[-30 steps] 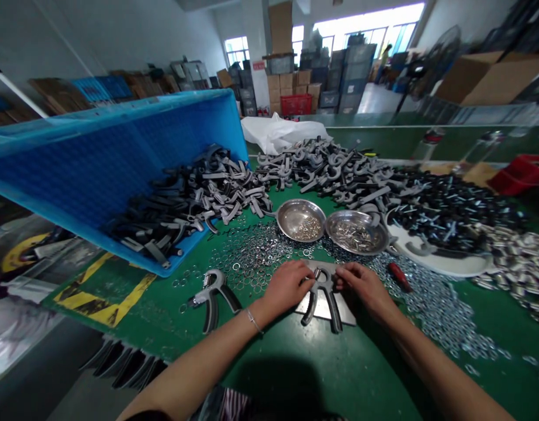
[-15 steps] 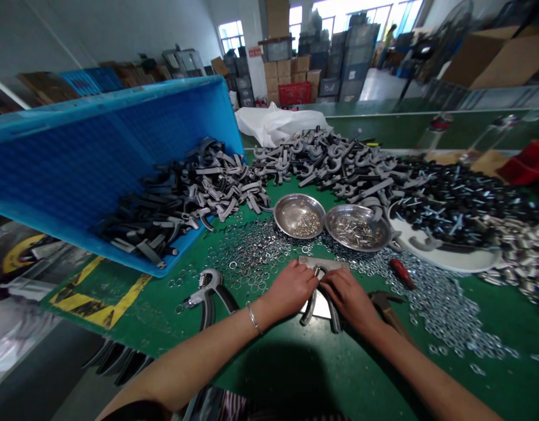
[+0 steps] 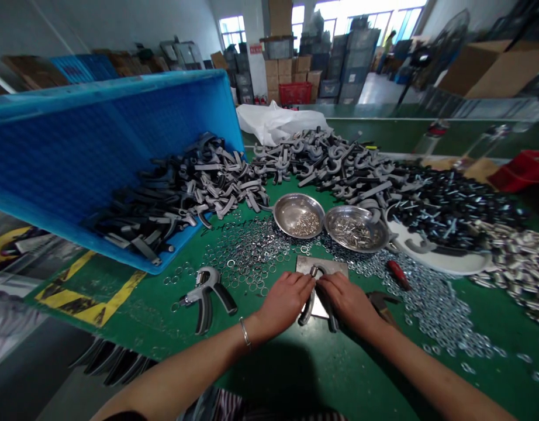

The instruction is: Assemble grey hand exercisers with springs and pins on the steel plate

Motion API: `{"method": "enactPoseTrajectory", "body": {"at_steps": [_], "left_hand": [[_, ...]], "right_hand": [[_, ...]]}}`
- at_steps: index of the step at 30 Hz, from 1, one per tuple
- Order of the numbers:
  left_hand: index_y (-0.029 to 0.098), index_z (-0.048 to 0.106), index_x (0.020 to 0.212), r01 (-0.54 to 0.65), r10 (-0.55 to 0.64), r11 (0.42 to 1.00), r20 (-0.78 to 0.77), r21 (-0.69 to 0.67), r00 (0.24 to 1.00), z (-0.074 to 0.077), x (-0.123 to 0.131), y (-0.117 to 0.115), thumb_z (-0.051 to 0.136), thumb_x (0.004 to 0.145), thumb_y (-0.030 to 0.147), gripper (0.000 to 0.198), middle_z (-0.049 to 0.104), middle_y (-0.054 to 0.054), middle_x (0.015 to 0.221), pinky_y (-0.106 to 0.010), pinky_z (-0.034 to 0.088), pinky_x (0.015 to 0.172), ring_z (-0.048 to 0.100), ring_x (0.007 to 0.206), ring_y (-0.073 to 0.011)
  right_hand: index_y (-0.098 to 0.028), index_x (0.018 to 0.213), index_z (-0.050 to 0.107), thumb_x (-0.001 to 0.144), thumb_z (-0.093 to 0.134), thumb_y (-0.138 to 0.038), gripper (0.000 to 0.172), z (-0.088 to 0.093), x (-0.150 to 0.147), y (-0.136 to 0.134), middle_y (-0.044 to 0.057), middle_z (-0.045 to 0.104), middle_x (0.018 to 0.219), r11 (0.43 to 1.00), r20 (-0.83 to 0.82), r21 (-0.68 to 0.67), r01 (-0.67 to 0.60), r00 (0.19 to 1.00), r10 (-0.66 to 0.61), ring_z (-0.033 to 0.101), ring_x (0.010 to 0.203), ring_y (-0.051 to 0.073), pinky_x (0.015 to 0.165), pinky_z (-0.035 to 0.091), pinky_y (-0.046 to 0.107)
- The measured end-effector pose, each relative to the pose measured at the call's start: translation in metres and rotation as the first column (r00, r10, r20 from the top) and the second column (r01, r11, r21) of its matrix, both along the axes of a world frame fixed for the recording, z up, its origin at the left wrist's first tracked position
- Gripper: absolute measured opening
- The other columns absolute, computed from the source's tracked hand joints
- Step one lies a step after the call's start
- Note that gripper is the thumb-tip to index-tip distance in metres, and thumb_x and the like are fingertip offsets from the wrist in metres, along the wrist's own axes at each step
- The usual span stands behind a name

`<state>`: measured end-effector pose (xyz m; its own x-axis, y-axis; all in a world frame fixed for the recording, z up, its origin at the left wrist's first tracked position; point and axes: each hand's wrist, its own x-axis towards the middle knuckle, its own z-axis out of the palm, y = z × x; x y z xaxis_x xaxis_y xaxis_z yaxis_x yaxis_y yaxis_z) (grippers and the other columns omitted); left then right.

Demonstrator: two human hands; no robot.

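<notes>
right now my left hand [image 3: 287,298] and right hand [image 3: 348,301] cover much of the gray two-legged tool [image 3: 306,313] on the metal plate [image 3: 320,309]; fingertips hidden, i can't tell whether either grips.

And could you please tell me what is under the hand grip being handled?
A flat metal plate lies under the hand grip, on the green table. The left hand and right hand cover parts of plate and grip, so what is beneath them cannot be seen.

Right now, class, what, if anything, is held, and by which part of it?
Left hand and right hand hold the two-handled tool near the tops of its handles; the exact contact is hidden.
</notes>
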<state>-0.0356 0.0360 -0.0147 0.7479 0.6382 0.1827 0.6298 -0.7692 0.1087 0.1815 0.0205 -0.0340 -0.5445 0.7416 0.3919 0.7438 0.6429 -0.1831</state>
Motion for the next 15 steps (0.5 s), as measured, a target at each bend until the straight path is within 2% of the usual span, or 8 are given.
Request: {"method": "enactPoseTrajectory", "body": {"at_steps": [3, 5, 8, 10, 12, 14, 15], "left_hand": [[0.018, 0.052, 0.135, -0.058, 0.064, 0.993, 0.06, -0.103, 0.996, 0.004, -0.002, 0.003, 0.046, 0.099, 0.017, 0.036, 0.062, -0.008, 0.129, -0.039, 0.042, 0.098, 0.054, 0.115, -0.0235], [0.017, 0.052, 0.135, -0.053, 0.064, 0.99, 0.081, -0.129, 0.995, 0.004, -0.003, 0.003, 0.046, 0.098, 0.016, 0.037, 0.063, -0.008, 0.128, -0.039, 0.041, 0.099, 0.053, 0.115, -0.024], [0.017, 0.053, 0.134, -0.039, 0.052, 0.99, 0.095, -0.137, 0.994, 0.004, -0.004, 0.001, 0.045, 0.098, 0.014, 0.038, 0.062, -0.009, 0.128, -0.04, 0.04, 0.1, 0.053, 0.114, -0.0249], [0.016, 0.054, 0.133, -0.033, 0.048, 0.989, 0.104, -0.145, 0.993, 0.006, -0.005, 0.001, 0.045, 0.098, 0.016, 0.036, 0.063, -0.009, 0.125, -0.04, 0.04, 0.1, 0.054, 0.113, -0.025], [0.016, 0.057, 0.129, -0.036, 0.055, 0.988, 0.126, -0.149, 0.991, 0.013, -0.005, 0.008, 0.046, 0.099, 0.02, 0.032, 0.065, -0.009, 0.121, -0.04, 0.04, 0.1, 0.055, 0.111, -0.0246], [0.016, 0.061, 0.124, -0.065, 0.084, 0.989, 0.149, -0.132, 0.985, 0.025, -0.005, 0.026, 0.045, 0.1, 0.023, 0.029, 0.066, -0.009, 0.115, -0.04, 0.041, 0.099, 0.057, 0.108, -0.0239], [0.016, 0.062, 0.121, -0.091, 0.108, 0.989, 0.15, -0.115, 0.983, 0.031, -0.004, 0.039, 0.045, 0.1, 0.023, 0.028, 0.066, -0.009, 0.113, -0.04, 0.041, 0.098, 0.057, 0.108, -0.0238]], "right_hand": [[-0.007, 0.133, 0.053, 0.094, 0.042, -0.005, 0.041, 0.005, 0.009, -0.008, 0.02, 0.066, 0.124, 0.995, 0.199, 0.03, -0.097, 0.976, 0.089, 0.061, 0.106, 0.029, 0.083, 0.059, 0.041], [-0.002, 0.139, 0.047, 0.089, 0.043, -0.002, 0.05, 0.007, 0.013, -0.015, 0.023, 0.06, 0.133, 0.989, 0.328, 0.038, -0.143, 0.937, 0.123, 0.061, 0.109, 0.031, 0.082, 0.061, 0.04], [0.0, 0.141, 0.044, 0.085, 0.043, 0.001, 0.056, 0.006, 0.012, -0.02, 0.026, 0.056, 0.139, 0.988, 0.392, 0.027, -0.149, 0.911, 0.127, 0.062, 0.11, 0.033, 0.081, 0.062, 0.041], [0.0, 0.142, 0.044, 0.084, 0.042, 0.001, 0.058, 0.007, 0.01, -0.019, 0.026, 0.057, 0.138, 0.993, 0.363, 0.005, -0.121, 0.925, 0.111, 0.063, 0.109, 0.034, 0.083, 0.062, 0.044], [-0.007, 0.143, 0.044, 0.086, 0.04, 0.0, 0.058, 0.013, 0.013, -0.015, 0.023, 0.058, 0.138, 0.993, 0.258, -0.074, -0.091, 0.96, 0.107, 0.063, 0.113, 0.031, 0.09, 0.059, 0.044], [-0.014, 0.145, 0.043, 0.091, 0.037, -0.004, 0.056, 0.023, 0.025, -0.016, 0.018, 0.057, 0.141, 0.985, 0.14, -0.161, -0.067, 0.986, 0.09, 0.06, 0.121, 0.027, 0.098, 0.056, 0.042], [-0.017, 0.145, 0.044, 0.093, 0.036, -0.008, 0.053, 0.027, 0.035, -0.021, 0.016, 0.058, 0.139, 0.982, 0.088, -0.187, -0.02, 0.995, 0.037, 0.059, 0.123, 0.026, 0.1, 0.054, 0.042]]}}
